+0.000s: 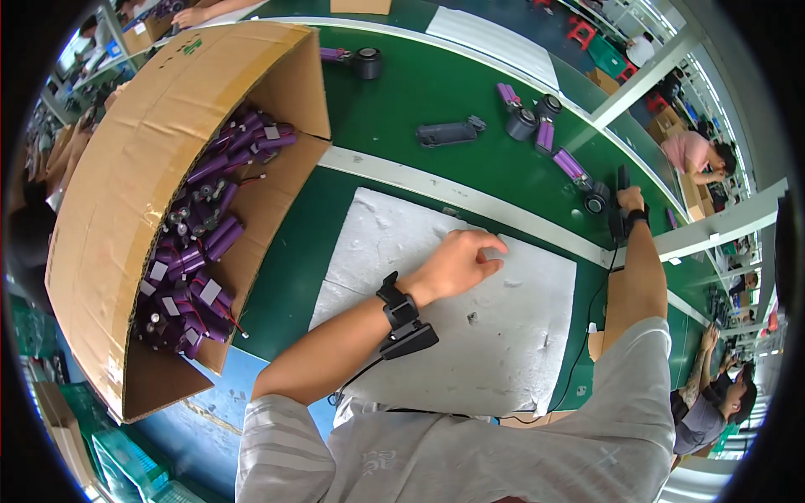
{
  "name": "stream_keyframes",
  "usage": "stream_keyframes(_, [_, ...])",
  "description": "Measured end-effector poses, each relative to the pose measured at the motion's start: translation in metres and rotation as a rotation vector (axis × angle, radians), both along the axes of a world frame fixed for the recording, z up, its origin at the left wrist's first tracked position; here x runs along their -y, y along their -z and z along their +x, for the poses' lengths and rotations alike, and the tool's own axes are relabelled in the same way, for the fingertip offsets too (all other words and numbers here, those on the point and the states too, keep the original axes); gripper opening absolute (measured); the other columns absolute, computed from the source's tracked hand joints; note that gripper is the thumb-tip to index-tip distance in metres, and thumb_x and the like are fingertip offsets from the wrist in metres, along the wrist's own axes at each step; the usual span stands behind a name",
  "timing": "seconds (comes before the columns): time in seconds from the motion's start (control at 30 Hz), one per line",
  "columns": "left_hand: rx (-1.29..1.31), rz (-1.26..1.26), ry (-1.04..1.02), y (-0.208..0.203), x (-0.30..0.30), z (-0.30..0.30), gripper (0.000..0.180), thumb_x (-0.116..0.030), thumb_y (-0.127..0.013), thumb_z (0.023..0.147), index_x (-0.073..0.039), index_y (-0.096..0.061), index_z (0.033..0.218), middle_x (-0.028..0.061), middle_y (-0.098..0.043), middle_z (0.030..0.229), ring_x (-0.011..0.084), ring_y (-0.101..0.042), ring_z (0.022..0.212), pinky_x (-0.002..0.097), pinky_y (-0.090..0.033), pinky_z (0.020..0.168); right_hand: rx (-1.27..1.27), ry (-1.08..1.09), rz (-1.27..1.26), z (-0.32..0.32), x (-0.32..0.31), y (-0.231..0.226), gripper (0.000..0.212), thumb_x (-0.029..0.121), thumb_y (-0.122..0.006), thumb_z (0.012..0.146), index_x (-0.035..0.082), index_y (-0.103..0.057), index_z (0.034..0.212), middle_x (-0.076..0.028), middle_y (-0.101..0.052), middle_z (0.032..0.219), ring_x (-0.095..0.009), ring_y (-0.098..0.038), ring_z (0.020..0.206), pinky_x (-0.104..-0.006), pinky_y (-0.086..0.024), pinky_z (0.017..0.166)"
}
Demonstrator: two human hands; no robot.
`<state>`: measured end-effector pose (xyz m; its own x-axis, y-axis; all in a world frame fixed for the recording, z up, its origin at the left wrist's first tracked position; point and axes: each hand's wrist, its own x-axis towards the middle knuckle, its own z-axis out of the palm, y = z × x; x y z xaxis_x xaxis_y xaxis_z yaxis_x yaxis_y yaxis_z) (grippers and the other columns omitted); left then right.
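Observation:
My left hand (461,264) hovers over a white foam sheet (402,251), its thumb and fingers bent but apart, with nothing between them. My right arm reaches far out to the right, past the white rail. There my right hand (631,199) is closed around a dark elongated part (623,177), whose lower portion the hand hides. Close by on the green belt sits a purple battery pack (572,165) joined to a round black motor-like piece (596,199). Both wrists wear black straps with small dark boxes and cables.
On the left, a tipped cardboard box (109,218) holds many purple battery packs (222,239) with wires. A dark grey housing (449,132) and more battery-and-motor pieces (521,123) lie on the green belt (402,101). A white post (646,80) stands beyond. Other people sit at right.

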<state>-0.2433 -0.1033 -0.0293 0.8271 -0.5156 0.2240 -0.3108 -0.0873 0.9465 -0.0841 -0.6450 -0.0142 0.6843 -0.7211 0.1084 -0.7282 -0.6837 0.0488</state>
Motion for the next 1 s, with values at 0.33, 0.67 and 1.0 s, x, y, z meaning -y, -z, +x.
stream_keyframes(0.33, [0.08,0.034,0.031,-0.003,0.004,0.003,0.019,-0.016,-0.068,0.085,-0.006,-0.067,0.101,0.0081,-0.067,0.089,0.0156,-0.061,0.068,0.031,-0.052,0.063,0.482,-0.445,-0.31,-0.052,-0.142,-0.095,0.046,0.026,-0.067,0.081,0.003,-0.055,0.118,-0.018,-0.067,0.103,-0.037,-0.064,0.096,-0.0415,-0.049,0.085])
stream_keyframes(0.67, [-0.303,-0.315,-0.249,-0.006,-0.007,0.015,0.025,-0.017,-0.061,0.091,-0.006,-0.06,0.114,0.0012,-0.062,0.093,0.0106,-0.06,0.069,0.0272,-0.049,0.055,0.508,-1.483,0.257,-0.203,-0.348,-0.077,0.018,-0.009,-0.066,0.07,-0.001,-0.055,0.081,-0.012,-0.058,0.09,-0.03,-0.059,0.086,-0.0367,-0.048,0.08])
stream_keyframes(1.0, [-0.014,-1.014,-1.129,-0.052,-0.147,0.085,0.075,0.001,-0.052,0.087,-0.019,-0.009,0.146,0.0174,-0.054,0.105,0.0277,-0.064,0.076,0.0355,-0.055,0.063,0.289,-1.279,0.707,-0.276,-0.356,-0.032,0.015,-0.013,-0.062,0.075,-0.001,-0.061,0.084,-0.013,-0.057,0.109,-0.027,-0.061,0.089,-0.0312,-0.05,0.074])
